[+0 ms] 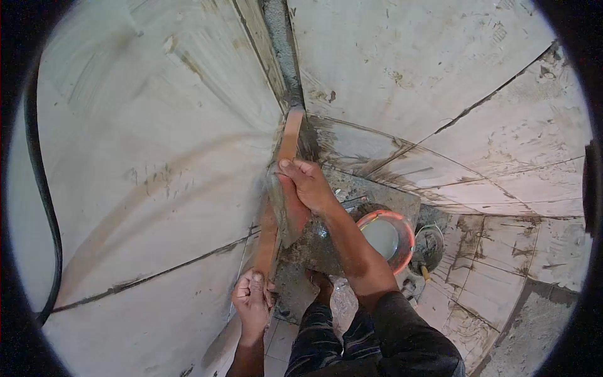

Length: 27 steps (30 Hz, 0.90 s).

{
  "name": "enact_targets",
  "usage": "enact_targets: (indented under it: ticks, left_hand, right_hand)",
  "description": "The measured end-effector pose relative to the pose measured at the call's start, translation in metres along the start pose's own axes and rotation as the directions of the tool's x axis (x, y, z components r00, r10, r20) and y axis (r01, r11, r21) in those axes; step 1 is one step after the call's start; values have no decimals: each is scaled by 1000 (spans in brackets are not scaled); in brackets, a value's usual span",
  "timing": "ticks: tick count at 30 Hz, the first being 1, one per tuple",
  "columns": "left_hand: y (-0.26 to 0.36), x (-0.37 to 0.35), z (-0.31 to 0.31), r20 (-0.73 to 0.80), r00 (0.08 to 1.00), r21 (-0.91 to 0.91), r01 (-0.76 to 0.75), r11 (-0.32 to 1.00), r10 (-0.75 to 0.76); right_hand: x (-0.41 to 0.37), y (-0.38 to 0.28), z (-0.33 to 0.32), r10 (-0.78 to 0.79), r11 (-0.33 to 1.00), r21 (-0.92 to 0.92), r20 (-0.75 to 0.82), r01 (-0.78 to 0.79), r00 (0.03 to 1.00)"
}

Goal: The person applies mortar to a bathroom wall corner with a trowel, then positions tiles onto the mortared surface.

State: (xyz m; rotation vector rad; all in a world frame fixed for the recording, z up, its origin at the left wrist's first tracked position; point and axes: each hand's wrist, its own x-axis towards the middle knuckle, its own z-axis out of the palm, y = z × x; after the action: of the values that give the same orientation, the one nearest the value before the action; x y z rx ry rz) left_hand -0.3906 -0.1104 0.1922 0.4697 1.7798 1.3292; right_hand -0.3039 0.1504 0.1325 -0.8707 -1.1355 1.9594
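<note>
A long, narrow reddish-brown tile strip (266,242) stands nearly upright along the corner between two tiled walls. Grey wet mortar (286,217) is smeared along part of it. My right hand (309,186) is closed around its upper part, thumb lying across the front. Lower down, my left hand (252,300) grips the bottom end, with the thumb up and the fingers curled. The strip's top end touches or nearly touches the corner, just below a mortar-filled gap (282,50) between the wall tiles.
An orange-rimmed bucket (409,235) of cloudy liquid stands right of my right forearm, with a smaller dirty pail (429,248) beside it. Mortar-stained floor tiles (493,270) lie at the right. A black cable (43,169) hangs along the left wall. My legs are below.
</note>
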Motion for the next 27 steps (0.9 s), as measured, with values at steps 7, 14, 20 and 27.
enact_targets:
  ticks: [7,14,20,27]
  left_hand:
    - [23,8,12,-1,997,10,77,997,-77]
    - [18,5,12,-3,999,45,54,998,-54]
    - [22,-3,8,-35,996,50,90,995,-88]
    - [17,-4,7,-52,995,108,87,990,-82]
  right_hand:
    - [15,3,-9,32,998,-58,-23,-33,999]
    - [8,-1,-4,2,1000,-28,-77,-5,997]
    - [3,5,-2,30,998,-52,-88,-34,996]
    - [-5,40,-9,49,999,10,-128,-48,991]
